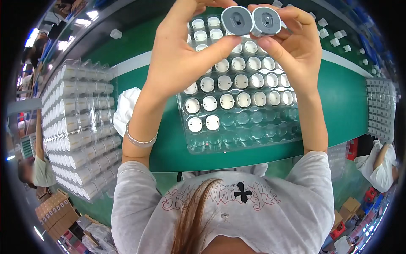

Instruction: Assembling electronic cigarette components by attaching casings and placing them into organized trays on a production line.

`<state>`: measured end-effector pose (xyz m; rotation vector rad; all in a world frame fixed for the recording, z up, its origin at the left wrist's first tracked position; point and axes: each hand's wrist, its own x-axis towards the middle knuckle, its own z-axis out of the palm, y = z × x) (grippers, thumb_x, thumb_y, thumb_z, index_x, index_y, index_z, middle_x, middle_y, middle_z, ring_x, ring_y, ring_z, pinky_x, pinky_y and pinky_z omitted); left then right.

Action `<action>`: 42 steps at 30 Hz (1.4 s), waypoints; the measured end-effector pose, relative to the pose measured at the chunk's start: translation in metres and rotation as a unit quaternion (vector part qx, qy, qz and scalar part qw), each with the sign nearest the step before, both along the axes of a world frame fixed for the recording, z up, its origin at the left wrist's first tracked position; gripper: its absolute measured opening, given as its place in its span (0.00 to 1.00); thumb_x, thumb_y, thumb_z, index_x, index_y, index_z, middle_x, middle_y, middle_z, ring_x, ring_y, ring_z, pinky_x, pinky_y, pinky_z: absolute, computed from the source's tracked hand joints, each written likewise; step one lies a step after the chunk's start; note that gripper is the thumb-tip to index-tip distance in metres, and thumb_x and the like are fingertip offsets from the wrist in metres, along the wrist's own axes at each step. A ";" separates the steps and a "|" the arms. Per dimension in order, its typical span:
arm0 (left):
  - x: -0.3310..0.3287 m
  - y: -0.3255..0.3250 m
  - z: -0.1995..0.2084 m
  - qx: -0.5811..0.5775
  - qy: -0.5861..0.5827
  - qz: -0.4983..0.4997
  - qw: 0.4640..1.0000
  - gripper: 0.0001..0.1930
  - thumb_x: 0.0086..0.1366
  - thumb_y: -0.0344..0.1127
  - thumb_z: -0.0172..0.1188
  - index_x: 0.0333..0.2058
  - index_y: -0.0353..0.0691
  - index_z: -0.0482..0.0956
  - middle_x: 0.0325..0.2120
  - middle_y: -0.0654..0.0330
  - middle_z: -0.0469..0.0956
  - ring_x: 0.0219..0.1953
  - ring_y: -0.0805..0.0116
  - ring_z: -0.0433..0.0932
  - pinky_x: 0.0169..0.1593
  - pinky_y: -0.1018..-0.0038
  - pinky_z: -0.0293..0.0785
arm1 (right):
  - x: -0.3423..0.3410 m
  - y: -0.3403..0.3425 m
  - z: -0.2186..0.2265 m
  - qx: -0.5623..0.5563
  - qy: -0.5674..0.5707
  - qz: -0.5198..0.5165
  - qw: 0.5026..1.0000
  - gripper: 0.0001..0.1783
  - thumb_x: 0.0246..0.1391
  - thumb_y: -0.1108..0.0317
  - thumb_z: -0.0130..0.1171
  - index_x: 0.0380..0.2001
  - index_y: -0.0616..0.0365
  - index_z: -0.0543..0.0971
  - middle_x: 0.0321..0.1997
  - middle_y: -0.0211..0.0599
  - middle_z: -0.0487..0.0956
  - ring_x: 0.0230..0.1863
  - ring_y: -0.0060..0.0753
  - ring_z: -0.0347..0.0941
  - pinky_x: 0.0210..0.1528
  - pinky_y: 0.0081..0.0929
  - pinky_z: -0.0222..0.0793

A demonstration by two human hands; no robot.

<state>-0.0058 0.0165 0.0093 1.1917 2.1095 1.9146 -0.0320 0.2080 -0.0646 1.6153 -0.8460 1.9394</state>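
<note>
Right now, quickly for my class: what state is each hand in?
Left hand: closed, holding the left white-rimmed grey disc.
Right hand: closed, holding the right white-rimmed grey disc.

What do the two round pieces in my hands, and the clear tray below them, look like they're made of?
Left round piece and right round piece: probably moulded plastic, smooth and fairly matte, going by the even grey faces and white rims. Clear tray: likely thin, glossy formed plastic; the green tabletop shows through and its cups catch highlights.

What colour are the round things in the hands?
The round things are grey with white rims, clearest in head view.
</note>
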 end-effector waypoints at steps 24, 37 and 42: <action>0.062 -0.039 -0.052 -0.276 0.092 -0.173 0.941 0.18 0.50 0.27 0.61 0.42 0.40 0.72 0.35 0.58 0.76 0.37 0.55 0.75 0.40 0.64 0.73 | 0.142 0.019 0.018 0.563 -0.319 -0.244 0.723 0.27 0.40 0.74 0.69 0.47 0.62 0.74 0.48 0.40 0.77 0.44 0.36 0.75 0.46 0.30 0.71; 0.077 -0.043 -0.069 -0.309 0.161 -0.022 0.937 0.16 0.49 0.39 0.68 0.35 0.42 0.77 0.41 0.64 0.74 0.46 0.62 0.71 0.54 0.64 0.62 | 0.104 0.058 0.005 0.522 -0.244 -0.526 0.626 0.22 0.46 0.70 0.65 0.47 0.58 0.75 0.44 0.36 0.77 0.38 0.34 0.73 0.38 0.26 0.68; 0.053 -0.027 -0.030 -0.273 0.242 -0.003 0.931 0.16 0.48 0.38 0.70 0.36 0.44 0.79 0.37 0.65 0.78 0.41 0.63 0.74 0.51 0.66 0.63 | -0.010 0.142 -0.001 0.481 -0.354 -0.668 0.444 0.18 0.50 0.62 0.62 0.37 0.67 0.77 0.38 0.54 0.79 0.40 0.44 0.78 0.43 0.32 0.72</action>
